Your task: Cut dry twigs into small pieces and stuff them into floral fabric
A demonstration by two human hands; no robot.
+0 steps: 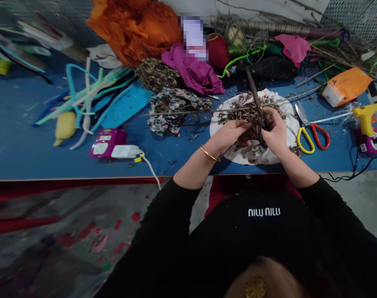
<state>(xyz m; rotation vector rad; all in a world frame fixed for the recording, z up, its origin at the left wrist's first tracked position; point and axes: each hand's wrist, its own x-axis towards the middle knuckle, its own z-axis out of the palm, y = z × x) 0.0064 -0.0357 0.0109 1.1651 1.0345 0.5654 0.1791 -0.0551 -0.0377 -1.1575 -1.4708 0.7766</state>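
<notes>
Over a round white cloth (pixel 218 124) strewn with dried brown plant bits (pixel 238 116), both hands work close together. My right hand (pixel 277 130) is closed around a long, dark brown stick-like piece (pixel 253 89), which rises away from me. My left hand (pixel 227 134), its wrist in a gold bangle (pixel 209 153), has its fingers pinched at the brown bits beside that piece; what exactly they hold is hidden. A thin twig (pixel 188 111) runs across the cloth just beyond my fingers. Scissors (pixel 314 136) with a yellow and a red handle loop lie right of the cloth.
A yellow glue gun (pixel 366 118) and an orange packet (pixel 346 87) are at the right. Left are a floral cloth bundle (pixel 166 116), a purple power block (pixel 106 142) and pastel strips (pixel 83 99). Orange fabric (pixel 129 29) and several twigs line the back of the blue table (pixel 21 136).
</notes>
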